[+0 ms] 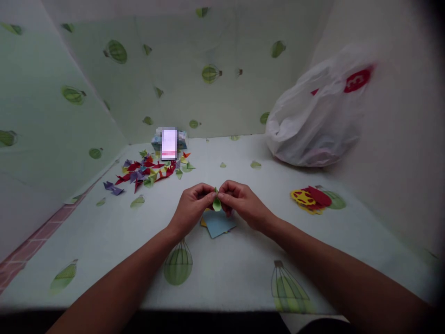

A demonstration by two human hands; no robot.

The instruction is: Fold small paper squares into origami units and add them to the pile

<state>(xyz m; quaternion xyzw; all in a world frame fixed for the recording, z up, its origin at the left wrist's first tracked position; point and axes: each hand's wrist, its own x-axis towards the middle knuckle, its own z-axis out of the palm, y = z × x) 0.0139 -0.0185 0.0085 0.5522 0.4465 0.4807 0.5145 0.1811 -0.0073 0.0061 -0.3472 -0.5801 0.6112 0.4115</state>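
The green folded paper is a small, slim piece with a narrow point at twelve o'clock and a broader, rounded, paler flap at six o'clock, so that it looks rather like a leaf. Fingertips cover much of its middle, and the creases there are too small to make out. It sits at the centre of the dial, held between the two hands over the far part of the table.

The left hand pinches it from nine o'clock, thumb against forefinger; the right hand pinches it from three o'clock in the same grip. The thumbs nearly meet across the paper, and the other fingers curl inward. The bare left forearm comes in from between seven and eight o'clock, the right from four, and the two converge on the paper.

Just below the hands, at six o'clock, is a blue sheet with yellow-orange edges showing from under it. A heap of folded paper shapes in red, purple, yellow and green spreads out at ten o'clock, with a lit screen at eleven. Yellow and red cut-outs lie at three, and a white plastic bag stands between one and two.
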